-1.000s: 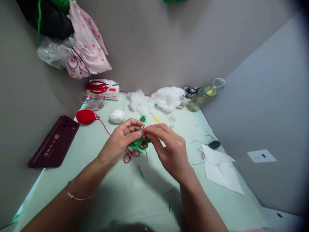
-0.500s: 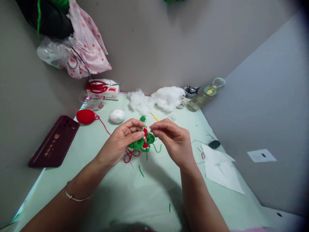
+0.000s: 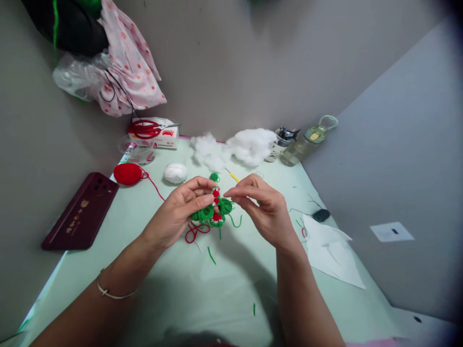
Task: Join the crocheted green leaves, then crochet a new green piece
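Observation:
Between thumb and fingers my left hand (image 3: 181,205) holds a crocheted piece (image 3: 216,218) in green, red and white, with several round green parts hanging from it. My right hand (image 3: 262,207) is closed in a pinch just right of the piece, its fingertips a small gap away. Whatever sits in that pinch is too fine to make out. Below the piece lies a loop of red yarn (image 3: 197,233), and a loose green strand (image 3: 236,221) curls beside it. A small green yarn ball (image 3: 214,177) rests behind my hands, near a yellow-handled crochet hook (image 3: 234,177).
To the left are a red yarn ball (image 3: 128,174), a white yarn ball (image 3: 175,173), a phone (image 3: 81,212) and red scissors (image 3: 146,129) on a box. White stuffing (image 3: 251,146), a pen cup (image 3: 277,148) and a bottle (image 3: 302,147) stand at the back; white paper (image 3: 333,253) lies right.
My right hand has shifted slightly, its fingers extending more and tilting near the crocheted piece. My left hand keeps its hold, almost in the same place.

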### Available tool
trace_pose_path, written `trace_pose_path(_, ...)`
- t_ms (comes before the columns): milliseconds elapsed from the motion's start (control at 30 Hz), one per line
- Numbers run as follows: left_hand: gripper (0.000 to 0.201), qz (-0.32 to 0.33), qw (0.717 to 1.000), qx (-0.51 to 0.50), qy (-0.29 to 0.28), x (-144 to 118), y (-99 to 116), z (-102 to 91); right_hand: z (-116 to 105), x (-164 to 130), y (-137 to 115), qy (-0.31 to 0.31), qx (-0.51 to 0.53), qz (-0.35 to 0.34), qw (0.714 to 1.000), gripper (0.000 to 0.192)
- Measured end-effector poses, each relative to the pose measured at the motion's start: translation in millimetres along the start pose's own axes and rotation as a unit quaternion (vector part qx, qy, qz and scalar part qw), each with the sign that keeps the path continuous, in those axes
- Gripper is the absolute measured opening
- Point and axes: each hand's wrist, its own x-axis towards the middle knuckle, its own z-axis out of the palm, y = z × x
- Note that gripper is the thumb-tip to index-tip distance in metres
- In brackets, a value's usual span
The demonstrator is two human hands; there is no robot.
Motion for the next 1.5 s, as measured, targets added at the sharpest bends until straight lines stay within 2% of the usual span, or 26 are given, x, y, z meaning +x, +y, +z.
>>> trace_pose_path(133, 0.02, 0.0, 1.0, -0.014, -0.009, 1, -1, -1.3, -5, 0, 1, -0.04, 0.013, -0.004, 0.999, 0.039)
trace_pose_path(333, 0.02, -0.007, 0.999, -0.032, -0.026, 2, -1, -1.8, -8, 0, 4, -0.065, 0.054, 0.005, 0.996, 0.045)
trace_pose_path(433, 0.018, -0.007, 0.999, -0.03, -0.032, 1, 0, -0.4, -6, 0, 5, -0.057, 0.06, 0.016, 0.996, 0.037)
trace_pose_path(600, 0.017, -0.004, 0.999, -0.023, -0.045, 1, -1, 0.5, 5, 1, 1, 0.0, 0.064, 0.043, 0.997, 0.012)
trace_pose_path(733, 0.021, -0.01, 1.0, -0.013, -0.008, 3, -4, -0.6, 13, -1, -7, 0.035, -0.004, 0.03, 0.999, 0.008)
trace_pose_path(867, 0.022, 0.017, 1.0, 0.013, 0.007, 4, -9, -4.1, 18, -4, -15, 0.027, -0.11, -0.038, 0.993, 0.014)
trace_pose_path(967, 0.02, 0.028, 0.998, 0.057, 0.003, 5, -12, -6.3, 20, -7, -16, 0.021, -0.205, -0.071, 0.976, 0.012)
trace_pose_path(1067, 0.019, 0.034, 0.992, 0.119, -0.001, 4, -14, -6.3, 20, -9, -16, 0.009, -0.248, -0.054, 0.967, 0.009)
trace_pose_path(1200, 0.017, 0.046, 0.981, 0.186, 0.01, 4, -15, -4.9, 19, -9, -19, -0.003, -0.256, -0.023, 0.966, 0.012)
trace_pose_path(1300, 0.018, 0.04, 0.981, 0.192, 0.0, 4, -14, -4.1, 20, -7, -23, 0.062, -0.188, -0.043, 0.979, 0.013)
trace_pose_path(1367, 0.019, 0.032, 0.982, 0.184, -0.012, 4, -14, -3.8, 21, -5, -25, 0.091, -0.073, -0.014, 0.993, 0.01)
trace_pose_path(1433, 0.018, 0.023, 0.983, 0.178, -0.025, 4, -14, -3.7, 22, -3, -26, 0.069, 0.081, 0.058, 0.993, 0.009)
trace_pose_path(1500, 0.018, 0.015, 0.983, 0.178, -0.028, 3, -14, -4.2, 21, -2, -25, 0.034, 0.213, 0.128, 0.968, 0.012)
